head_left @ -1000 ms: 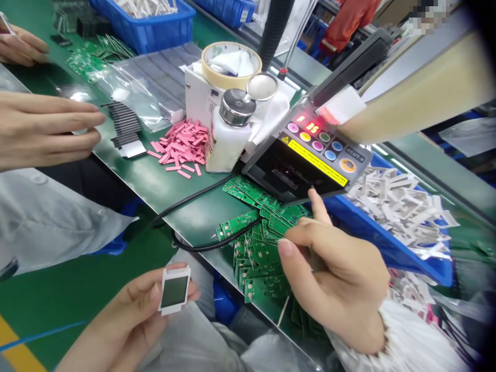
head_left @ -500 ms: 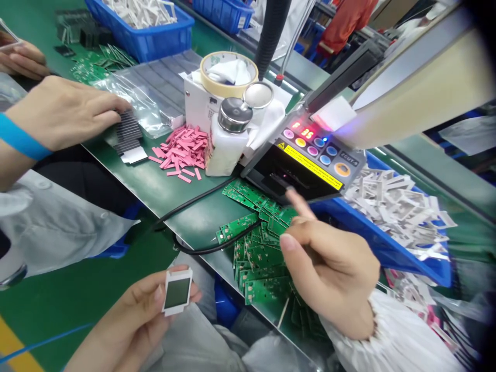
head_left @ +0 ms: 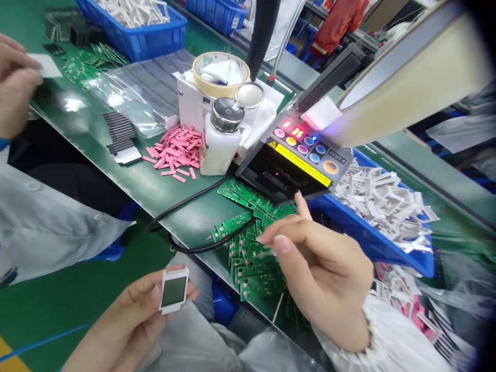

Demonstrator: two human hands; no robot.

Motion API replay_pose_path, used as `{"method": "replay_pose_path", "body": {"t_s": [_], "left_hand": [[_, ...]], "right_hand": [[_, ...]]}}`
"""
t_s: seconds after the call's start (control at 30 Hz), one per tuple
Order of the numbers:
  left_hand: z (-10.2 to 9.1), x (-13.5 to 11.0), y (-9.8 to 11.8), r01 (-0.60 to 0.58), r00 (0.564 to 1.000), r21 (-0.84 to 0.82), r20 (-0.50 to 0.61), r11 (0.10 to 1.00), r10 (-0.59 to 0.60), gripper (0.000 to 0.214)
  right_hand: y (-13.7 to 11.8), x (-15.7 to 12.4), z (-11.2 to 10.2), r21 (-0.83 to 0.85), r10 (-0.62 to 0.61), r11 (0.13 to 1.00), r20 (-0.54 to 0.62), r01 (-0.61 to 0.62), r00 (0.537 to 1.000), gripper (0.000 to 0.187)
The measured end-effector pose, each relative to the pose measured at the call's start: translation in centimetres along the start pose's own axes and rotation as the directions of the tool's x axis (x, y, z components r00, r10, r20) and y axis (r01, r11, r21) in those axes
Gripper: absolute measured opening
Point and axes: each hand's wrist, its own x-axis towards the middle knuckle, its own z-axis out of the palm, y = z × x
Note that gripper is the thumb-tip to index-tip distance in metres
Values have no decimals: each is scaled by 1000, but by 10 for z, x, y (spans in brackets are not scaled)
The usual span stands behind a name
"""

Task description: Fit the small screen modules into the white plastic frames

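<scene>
Item: one small white-framed screen (head_left: pixel 173 290), held off the surface (head_left: pixel 147 188), low and near our lap, pinched by its side edges between thumb and fingers of our left hand (head_left: pixel 132 320), dark face up. We judge it light, stiff and fragile, its glass easily smudged or cracked, so we would take it by the white frame only, never the face. Our right hand (head_left: pixel 325 274) hovers loosely curled over the green boards (head_left: pixel 256 258), forefinger raised toward the dispenser (head_left: pixel 298 165) mouth; whether thumb and fingertips pinch anything we cannot tell.
</scene>
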Motion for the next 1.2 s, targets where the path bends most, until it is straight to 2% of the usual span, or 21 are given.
{"method": "replay_pose_path", "body": {"t_s": [0.1,0.27,0.37,0.53,0.67,1.0,1.2], "left_hand": [[0,1,3,-32,999,24,7,999,32,28],[-5,2,4,27,1000,14,-7,1000,-27,30],[-6,2,3,21,1000,9,-15,1000,-21,30],[6,0,5,10,1000,37,27,999,-11,28],[15,-3,8,-12,998,51,60,999,9,27],[-3,-9,6,-25,999,-53,25,998,27,20],[-2,-8,3,-17,999,-63,40,998,20,23]], "right_hand": [[-2,0,6,24,22,999,-29,-21,999,19],[-3,0,8,22,19,1000,-56,-18,998,20],[-2,3,11,11,11,1000,-66,-10,998,21],[-3,8,20,-26,8,1000,-122,-11,993,24],[-6,10,26,12,61,998,-186,-60,981,33],[8,3,21,72,123,992,-321,-106,939,37],[14,10,22,131,164,983,-319,-128,933,40]]}}
